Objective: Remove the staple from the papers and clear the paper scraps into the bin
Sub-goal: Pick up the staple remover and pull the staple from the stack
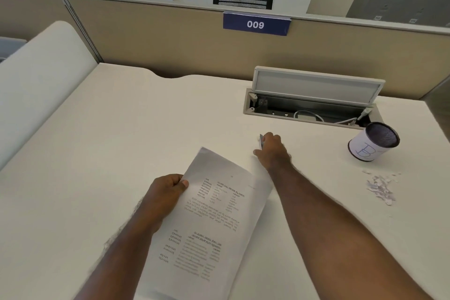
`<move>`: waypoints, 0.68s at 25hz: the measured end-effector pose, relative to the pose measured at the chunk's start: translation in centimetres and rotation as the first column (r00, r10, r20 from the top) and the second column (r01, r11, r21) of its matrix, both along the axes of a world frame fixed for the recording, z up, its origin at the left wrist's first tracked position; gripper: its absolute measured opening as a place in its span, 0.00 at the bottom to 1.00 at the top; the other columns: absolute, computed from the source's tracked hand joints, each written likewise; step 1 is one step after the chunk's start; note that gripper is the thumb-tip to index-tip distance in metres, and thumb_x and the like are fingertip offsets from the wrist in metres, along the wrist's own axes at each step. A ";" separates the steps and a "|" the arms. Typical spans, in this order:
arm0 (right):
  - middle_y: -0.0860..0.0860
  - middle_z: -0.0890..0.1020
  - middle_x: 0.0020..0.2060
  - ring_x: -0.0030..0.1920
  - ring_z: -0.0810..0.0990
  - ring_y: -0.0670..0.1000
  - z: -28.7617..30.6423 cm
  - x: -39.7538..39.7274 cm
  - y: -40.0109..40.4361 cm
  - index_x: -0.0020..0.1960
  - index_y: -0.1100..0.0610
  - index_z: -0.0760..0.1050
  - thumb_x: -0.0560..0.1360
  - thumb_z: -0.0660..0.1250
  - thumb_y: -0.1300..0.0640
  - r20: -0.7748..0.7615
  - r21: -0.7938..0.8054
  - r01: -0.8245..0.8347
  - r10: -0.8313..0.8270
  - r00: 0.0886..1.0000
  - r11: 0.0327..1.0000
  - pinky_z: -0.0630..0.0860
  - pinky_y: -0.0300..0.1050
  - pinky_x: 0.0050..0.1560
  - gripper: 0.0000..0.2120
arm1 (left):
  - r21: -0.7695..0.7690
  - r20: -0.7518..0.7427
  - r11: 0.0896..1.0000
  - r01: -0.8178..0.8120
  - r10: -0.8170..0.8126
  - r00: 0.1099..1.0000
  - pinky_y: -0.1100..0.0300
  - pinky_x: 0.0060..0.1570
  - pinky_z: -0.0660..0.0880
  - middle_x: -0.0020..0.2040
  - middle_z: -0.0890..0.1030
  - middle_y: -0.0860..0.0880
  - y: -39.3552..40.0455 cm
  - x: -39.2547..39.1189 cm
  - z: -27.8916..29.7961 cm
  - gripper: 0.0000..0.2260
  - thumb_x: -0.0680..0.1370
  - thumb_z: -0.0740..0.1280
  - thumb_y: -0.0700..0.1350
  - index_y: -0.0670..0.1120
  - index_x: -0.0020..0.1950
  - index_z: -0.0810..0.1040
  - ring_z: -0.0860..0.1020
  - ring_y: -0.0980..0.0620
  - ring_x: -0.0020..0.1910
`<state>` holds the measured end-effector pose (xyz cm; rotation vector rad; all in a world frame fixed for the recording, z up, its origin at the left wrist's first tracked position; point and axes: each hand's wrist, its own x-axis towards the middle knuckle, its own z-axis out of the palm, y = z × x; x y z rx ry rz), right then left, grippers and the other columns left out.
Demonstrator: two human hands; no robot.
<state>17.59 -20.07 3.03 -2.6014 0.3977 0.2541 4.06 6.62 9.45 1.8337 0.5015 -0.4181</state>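
A printed set of papers [207, 221] is held above the white desk [121, 129], with my left hand [165, 192] gripping its left edge, thumb on top. My right hand [271, 150] reaches past the papers' top right corner and closes on a small metal tool [261, 141] on the desk; most of the tool is hidden by the fingers. A pile of small paper scraps [381, 187] lies on the desk at the right. Behind it stands a small mesh bin [373, 141] wrapped in white paper with a "B" drawn on it. No staple can be made out.
An open cable tray [309, 109] with its lid raised is sunk into the desk behind my right hand. A beige partition with a "009" sign [255, 24] closes off the back. A white side panel [43, 75] borders the left.
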 end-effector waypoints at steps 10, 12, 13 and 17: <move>0.58 0.79 0.58 0.58 0.77 0.60 0.6 0.9 -1.3 0.68 0.56 0.67 0.72 0.64 0.60 0.021 0.235 0.086 -0.093 0.995 0.968 0.73 0.50 0.54 0.24 | 0.002 0.009 1.000 -0.020 0.020 1.000 0.50 0.38 0.81 0.38 0.86 0.43 0.5 0.0 1.0 0.10 0.81 0.64 0.44 0.43 0.44 0.82 0.84 0.44 0.35; 0.57 0.80 0.53 0.52 0.80 0.57 2.9 0.0 -1.4 0.69 0.56 0.67 0.74 0.61 0.62 0.006 0.469 0.047 -0.057 0.998 0.882 0.76 0.50 0.50 0.23 | 0.021 0.017 1.000 -0.007 0.007 1.000 0.54 0.35 0.80 0.37 0.86 0.45 0.3 0.0 1.5 0.10 0.81 0.64 0.44 0.43 0.44 0.82 0.84 0.46 0.33; 0.55 0.79 0.51 0.49 0.80 0.55 4.4 -0.7 -1.4 0.69 0.56 0.67 0.75 0.60 0.63 -0.015 0.579 0.034 -0.030 0.999 0.815 0.77 0.51 0.49 0.22 | 0.027 0.021 1.000 -0.005 0.004 1.000 0.55 0.34 0.79 0.37 0.86 0.45 0.1 0.0 1.9 0.10 0.81 0.64 0.44 0.43 0.44 0.82 0.84 0.47 0.33; 0.47 0.76 0.44 0.41 0.74 0.49 10.6 -4.2 -1.8 0.63 0.52 0.72 0.79 0.62 0.50 -0.013 0.628 -0.183 0.245 0.969 0.756 0.72 0.47 0.41 0.15 | 0.021 0.035 0.999 0.032 -0.033 0.999 0.53 0.37 0.79 0.38 0.86 0.44 -1.1 0.2 3.3 0.11 0.81 0.64 0.44 0.43 0.44 0.82 0.83 0.46 0.34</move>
